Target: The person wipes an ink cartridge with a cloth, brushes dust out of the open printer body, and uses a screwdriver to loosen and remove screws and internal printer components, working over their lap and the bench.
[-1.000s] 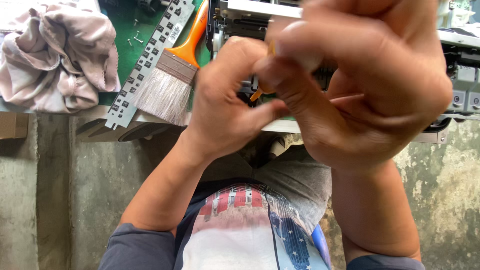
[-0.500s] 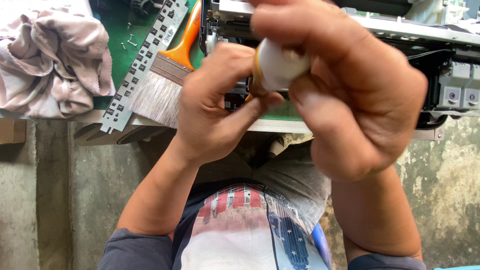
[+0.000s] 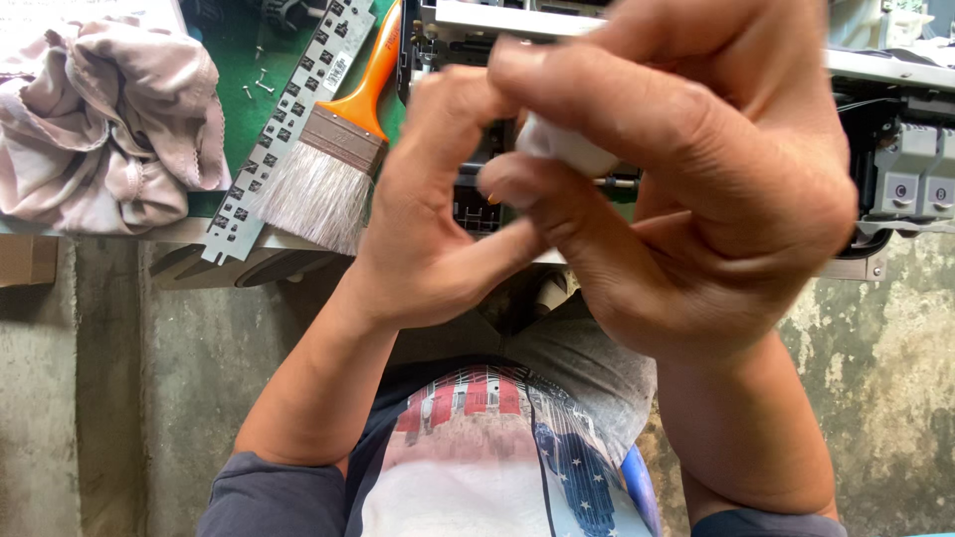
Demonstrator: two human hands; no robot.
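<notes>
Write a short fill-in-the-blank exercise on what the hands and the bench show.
1. Both hands grip a small ____ object.
2. The paintbrush has an ____ handle.
3. The crumpled cloth lies to the ____ of the paintbrush.
Missing words: white; orange; left.

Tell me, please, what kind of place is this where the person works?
Probably a small electronics repair bench. An opened machine with bare inner parts sits on the green mat, beside an orange-handled brush, loose screws and a crumpled cloth. Both hands hold a small white part.
</notes>
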